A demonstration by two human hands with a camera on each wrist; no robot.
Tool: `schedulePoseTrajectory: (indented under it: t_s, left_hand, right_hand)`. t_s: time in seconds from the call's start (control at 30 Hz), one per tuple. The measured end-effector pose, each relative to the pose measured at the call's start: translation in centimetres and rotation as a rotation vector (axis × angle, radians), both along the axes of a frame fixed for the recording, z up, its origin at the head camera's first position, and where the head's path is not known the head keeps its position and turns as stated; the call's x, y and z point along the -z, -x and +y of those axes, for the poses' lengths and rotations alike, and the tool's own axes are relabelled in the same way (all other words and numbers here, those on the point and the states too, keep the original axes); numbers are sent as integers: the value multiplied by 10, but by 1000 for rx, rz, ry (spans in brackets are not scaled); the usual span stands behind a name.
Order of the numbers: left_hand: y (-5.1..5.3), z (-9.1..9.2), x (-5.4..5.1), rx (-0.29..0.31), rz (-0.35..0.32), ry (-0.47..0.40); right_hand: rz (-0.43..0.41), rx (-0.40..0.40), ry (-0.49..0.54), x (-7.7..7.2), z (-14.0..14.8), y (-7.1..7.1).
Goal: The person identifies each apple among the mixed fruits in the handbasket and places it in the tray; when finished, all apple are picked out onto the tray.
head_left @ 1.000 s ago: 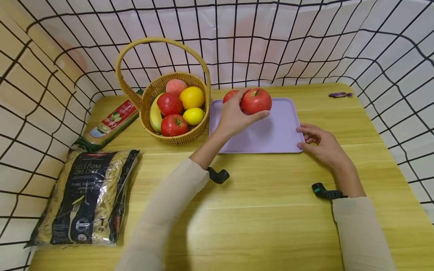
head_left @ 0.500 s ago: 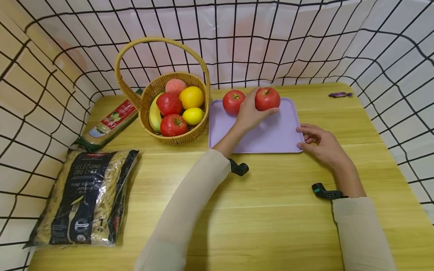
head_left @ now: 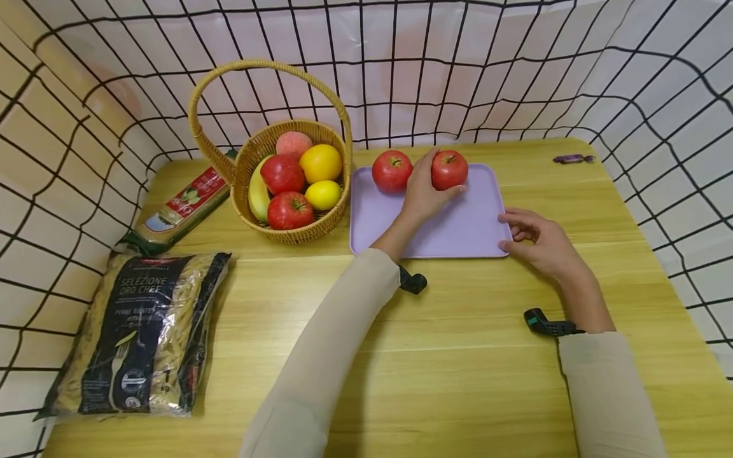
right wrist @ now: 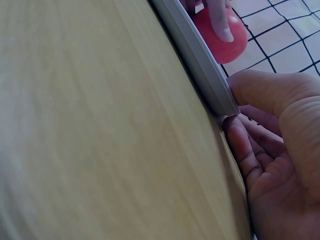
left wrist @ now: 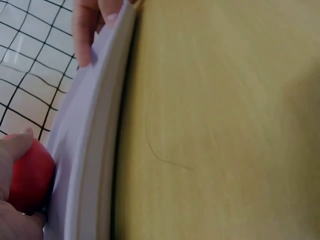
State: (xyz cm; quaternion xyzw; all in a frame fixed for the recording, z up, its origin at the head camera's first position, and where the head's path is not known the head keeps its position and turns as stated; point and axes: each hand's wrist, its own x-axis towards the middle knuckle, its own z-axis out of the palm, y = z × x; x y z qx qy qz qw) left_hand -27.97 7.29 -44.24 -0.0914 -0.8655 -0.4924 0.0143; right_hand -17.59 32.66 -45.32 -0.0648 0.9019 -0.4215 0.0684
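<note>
My left hand (head_left: 425, 194) grips a red apple (head_left: 449, 170), which sits low over the back part of the lilac tray (head_left: 458, 232). In the left wrist view the same apple (left wrist: 32, 177) appears against the tray, fingers and thumb around it. Just left of that hand, a second red apple (head_left: 392, 172) rests on the tray. At the tray's right edge my right hand (head_left: 541, 245) holds the rim. Seen from the right wrist, its thumb lies on the rim (right wrist: 227, 97) and its curled fingers (right wrist: 242, 145) are below it.
A wicker basket (head_left: 240, 207) with a tall handle stands left of the tray, holding apples, a banana, a peach and yellow fruits. A pasta bag (head_left: 137, 334) and a long green-and-red packet (head_left: 183, 210) lie farther left. A purple wrapped candy (head_left: 574, 158) lies back right.
My left hand has carried its apple to the right and down onto the tray, uncovering the other apple. The right hand has stayed at the tray's edge.
</note>
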Motion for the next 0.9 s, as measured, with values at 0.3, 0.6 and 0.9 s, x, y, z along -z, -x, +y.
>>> schedulePoseTrajectory:
  t_s: [0.3,0.6,0.9]
  left_hand:
    - [-5,-6,-3,26,3,37]
    - [-25,-34,-24,116,-5,-1]
    - [-50,-81,-60,149,13,-72]
  right_hand:
    - [-25,12,13,1,0,1]
    - [-19,12,-3,-1,-2,2]
    - [-14,18,-9,2,0,1]
